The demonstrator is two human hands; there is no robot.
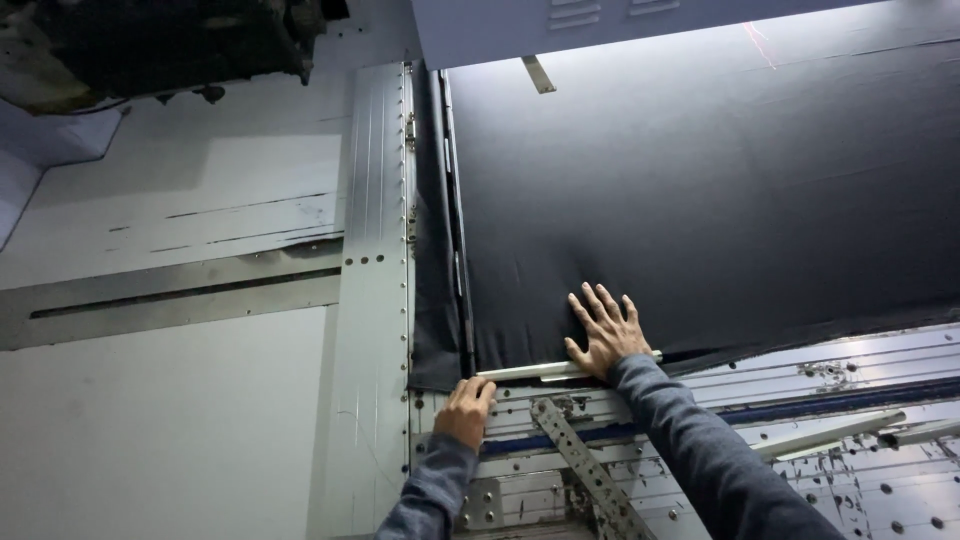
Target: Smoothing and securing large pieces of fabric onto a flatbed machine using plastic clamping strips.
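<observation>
**Hand positions on black fabric sheet**

Right hand (603, 332): fingers spread, palm flat on the near edge of the black fabric (700, 200). Left hand (466, 408): curled, fingertips gripping the left end of the metal bar (530, 371) along that edge

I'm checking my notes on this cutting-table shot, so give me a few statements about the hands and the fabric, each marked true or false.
1. The right hand lies flat, fingers spread, on the black fabric. True.
2. The left hand holds a pair of scissors. False: it grips the end of a thin metal bar at the fabric's near edge.
3. The fabric is white. False: it is black.
4. Both arms wear grey sleeves. True.
5. A perforated metal strip lies between the arms. True.
</observation>
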